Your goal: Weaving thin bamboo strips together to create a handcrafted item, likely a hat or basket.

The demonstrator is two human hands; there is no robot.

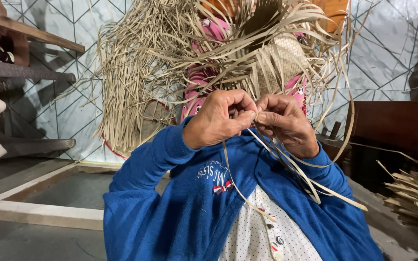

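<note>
Both my hands are raised close together in the middle of the head view, in blue cardigan sleeves. My left hand (pixel 218 118) has its fingers curled and pinches thin pale straw strips (pixel 286 164). My right hand (pixel 284 123) pinches the same strips right beside it, thumb against fingertips. Some strips trail down over my cardigan. Just above the hands is a partly woven straw piece (pixel 281 60) with many loose strips fanning out to the left and right. Pink patterned cloth on my knees shows behind the straw.
A bundle of cut straw strips (pixel 417 193) lies at the right. Dark wooden furniture (pixel 397 125) stands behind it. At the left are a wooden bench (pixel 25 72) and a pale wooden frame (pixel 39 212) on the floor. Behind is a pale surface with a geometric line pattern.
</note>
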